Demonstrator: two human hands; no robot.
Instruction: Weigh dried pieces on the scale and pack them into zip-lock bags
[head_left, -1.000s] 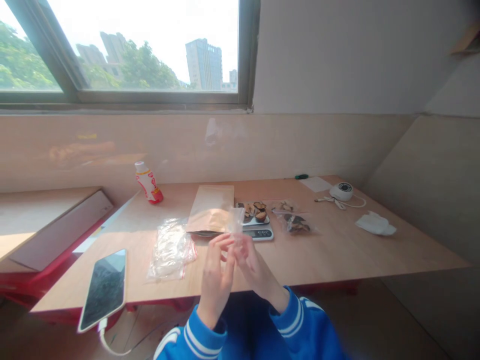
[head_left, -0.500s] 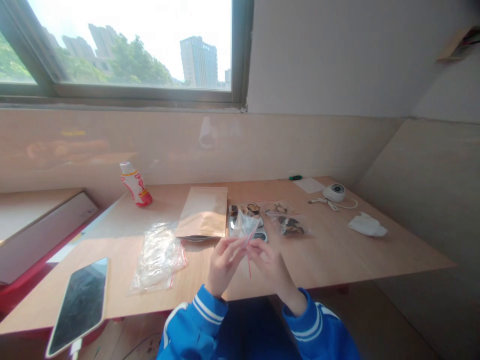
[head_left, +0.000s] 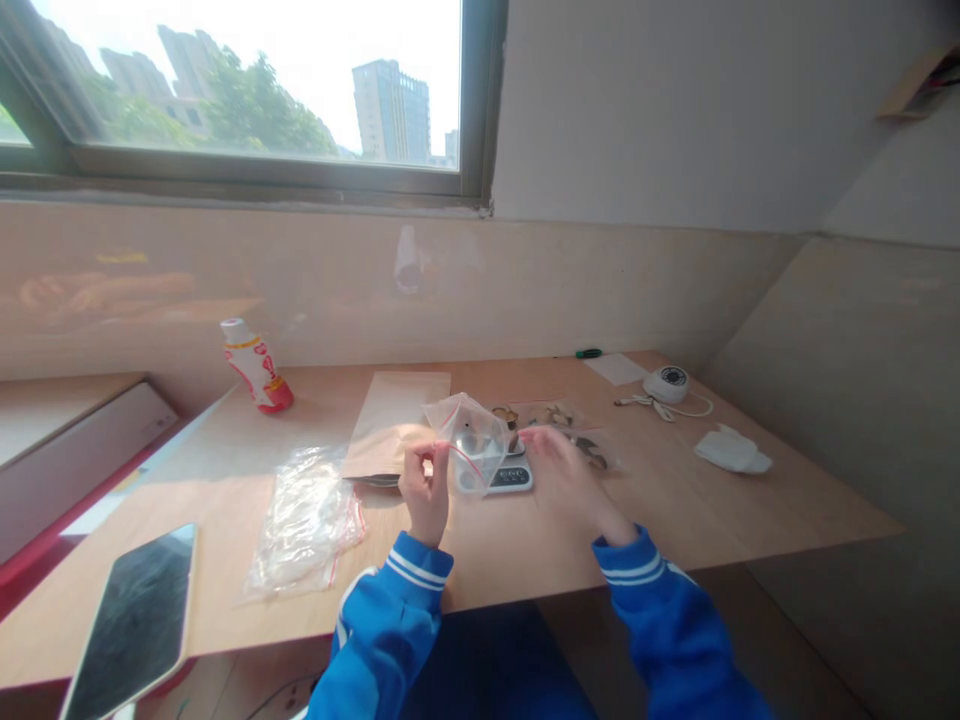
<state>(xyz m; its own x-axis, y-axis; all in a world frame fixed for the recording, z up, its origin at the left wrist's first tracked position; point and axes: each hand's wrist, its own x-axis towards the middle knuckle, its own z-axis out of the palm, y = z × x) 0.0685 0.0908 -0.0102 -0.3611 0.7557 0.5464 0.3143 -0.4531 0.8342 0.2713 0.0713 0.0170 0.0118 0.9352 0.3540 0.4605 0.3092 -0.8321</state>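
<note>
My left hand (head_left: 425, 490) pinches the rim of a clear zip bag (head_left: 480, 445) with a red seal line; the bag's mouth gapes over a small white digital scale (head_left: 514, 479). My right hand (head_left: 566, 470) is stretched out, fingertips touching or close beside the dark dried slices, which look like mushroom (head_left: 507, 415), on the scale. Its fingers are extended; no firm hold shows. Part of the scale and its slices is hidden behind the bag. Right of the scale lie two clear bags of dried slices, a paler one (head_left: 553, 414) and a darker one (head_left: 592, 452).
A brown paper pouch (head_left: 397, 415) lies left of the scale, with a stack of clear zip bags (head_left: 304, 525) nearer me. A phone (head_left: 135, 620), a bottle (head_left: 257, 368), a white camera-like device with cable (head_left: 666, 384), a tissue (head_left: 733, 450) and paper (head_left: 615, 369) are around the table.
Both hands were together at the bag's red-lined edge. Now the bag is opened out in my left hand, and my right hand has let go and moved to the slices on the scale.
</note>
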